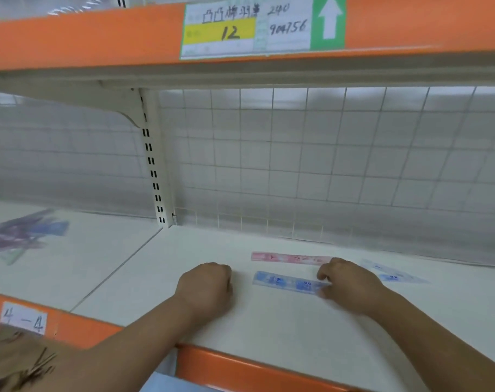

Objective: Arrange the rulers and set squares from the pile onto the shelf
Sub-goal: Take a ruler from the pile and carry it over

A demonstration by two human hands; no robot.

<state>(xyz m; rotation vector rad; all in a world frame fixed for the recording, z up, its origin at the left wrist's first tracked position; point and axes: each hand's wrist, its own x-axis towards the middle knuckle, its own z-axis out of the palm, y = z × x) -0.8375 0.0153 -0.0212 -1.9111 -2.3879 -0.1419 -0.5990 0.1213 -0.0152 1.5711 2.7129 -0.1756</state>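
Basically, the thin blue translucent plastic ruler (pixel 291 284) lay flat on the white shelf (pixel 268 335), the right hand (pixel 350 287) pinching its right end with curled fingers (pixel 324 275), the left hand (pixel 205 287) fisted on nothing visible; probably light, stiff and slick, so an end edge-pinch suited.

The pile (pixel 23 236) at the far left is blurred; its pieces cannot be told apart. The right ends of the blue ruler (pixel 285 282) and pink ruler (pixel 285 258) are hidden by the right hand (pixel 350 284). The set square (pixel 393 274) to its right is smeared, its outline unclear. The label (pixel 249 26) is cut off above.
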